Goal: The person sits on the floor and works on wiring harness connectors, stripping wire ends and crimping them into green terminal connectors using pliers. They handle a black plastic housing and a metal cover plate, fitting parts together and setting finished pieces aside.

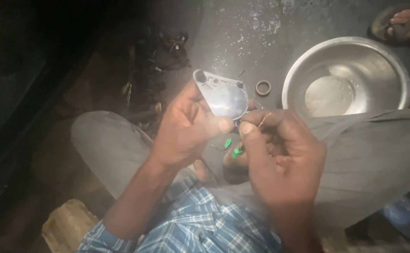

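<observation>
The left hand [186, 129] is grasping a small flat grey metal plate with a round part [222, 96] above the lap while the right hand [280, 157] pinches a thin copper-coloured wire [264, 117] at its edge (light is poor), so the wire may slip or snap if pulled hard.

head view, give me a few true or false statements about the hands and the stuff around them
1. The left hand holds a small rounded metal part. True.
2. The right hand pinches a thin wire beside that part. True.
3. The steel bowl sits upside down. False: it stands upright, open side up.
4. The small ring lies inside the bowl. False: it lies on the floor, left of the bowl.
5. A sandalled foot of another person shows beyond the bowl. True.
</observation>
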